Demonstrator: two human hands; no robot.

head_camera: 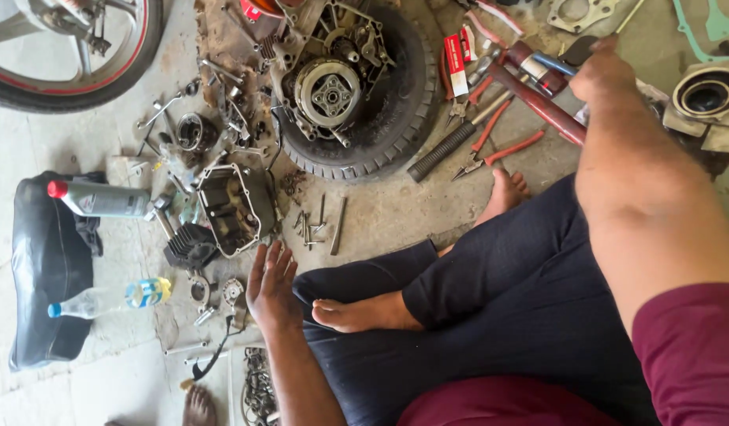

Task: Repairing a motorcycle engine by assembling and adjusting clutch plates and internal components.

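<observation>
Left hand [271,285] flat, fingers spread

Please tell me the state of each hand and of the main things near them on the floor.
left hand: open, flat on the floor, holds nothing
right hand: reaches among the tools; grip cannot be told
engine: opened, lies on a tyre
engine cover: off, inner side up
grey bottle: capped, lying
clear bottle: capped, lying
pliers: jaws shut

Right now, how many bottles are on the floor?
2: a grey bottle with red cap lying on the black seat, and a clear plastic bottle just below it. Clutter may hide others.
</observation>
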